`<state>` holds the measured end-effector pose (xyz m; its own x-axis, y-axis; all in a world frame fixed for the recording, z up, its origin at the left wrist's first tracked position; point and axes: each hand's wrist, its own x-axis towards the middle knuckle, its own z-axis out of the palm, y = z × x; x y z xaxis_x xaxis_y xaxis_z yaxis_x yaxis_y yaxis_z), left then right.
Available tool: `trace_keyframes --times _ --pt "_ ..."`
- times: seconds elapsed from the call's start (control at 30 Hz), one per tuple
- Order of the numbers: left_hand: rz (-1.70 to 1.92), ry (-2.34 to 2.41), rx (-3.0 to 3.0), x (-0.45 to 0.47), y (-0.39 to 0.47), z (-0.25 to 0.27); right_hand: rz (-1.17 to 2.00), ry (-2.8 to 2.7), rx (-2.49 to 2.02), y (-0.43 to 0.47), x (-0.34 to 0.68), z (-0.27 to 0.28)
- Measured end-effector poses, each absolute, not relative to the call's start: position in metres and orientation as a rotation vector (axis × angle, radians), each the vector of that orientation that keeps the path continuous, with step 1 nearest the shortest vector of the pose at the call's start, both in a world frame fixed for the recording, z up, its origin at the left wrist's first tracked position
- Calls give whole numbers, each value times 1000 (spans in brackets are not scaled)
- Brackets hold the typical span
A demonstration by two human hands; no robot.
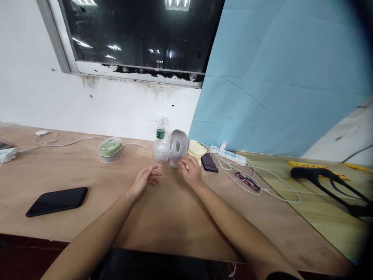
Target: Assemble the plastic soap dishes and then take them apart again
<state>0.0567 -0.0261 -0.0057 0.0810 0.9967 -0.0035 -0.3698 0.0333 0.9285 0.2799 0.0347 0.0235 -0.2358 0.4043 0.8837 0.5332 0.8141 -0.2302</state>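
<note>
My right hand [190, 170] has its fingers closed at the lower right edge of a grey oval plastic box [178, 146]. The box's upper part is tilted up towards me, and a darker slot shows in its middle; the fingers partly hide its lower part. Left of it, my left hand [145, 180] hovers over the table with fingers loosely apart and nothing in them. Just behind, a clear plastic bottle [161, 146] with a green label stands upright by the wall. Pale yellow scalloped pieces [197, 148] lie right of the box.
A green-lidded box [110, 149] stands to the left on the wooden table [171, 217]. A black phone [56, 201] lies front left; a dark phone [209, 162], a power strip [233, 156], looped cables and a maroon patterned object [247, 181] lie right. A black-handled object [323, 181] is far right.
</note>
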Motion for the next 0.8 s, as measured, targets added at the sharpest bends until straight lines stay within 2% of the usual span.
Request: trace_keyframes --times 0.17,0.47,0.67,0.8 --pt "1277 982 1033 58 -24 -10 -139 -1779 -860 80 294 50" --pt "1195 1156 1560 47 -26 -9 -120 -1798 -919 84 309 33" --pt "1406 1745 2103 -23 12 21 -94 -1764 -847 55 321 12" --pt "1239 2441 1999 -88 43 38 -33 -1886 -785 35 320 -10"
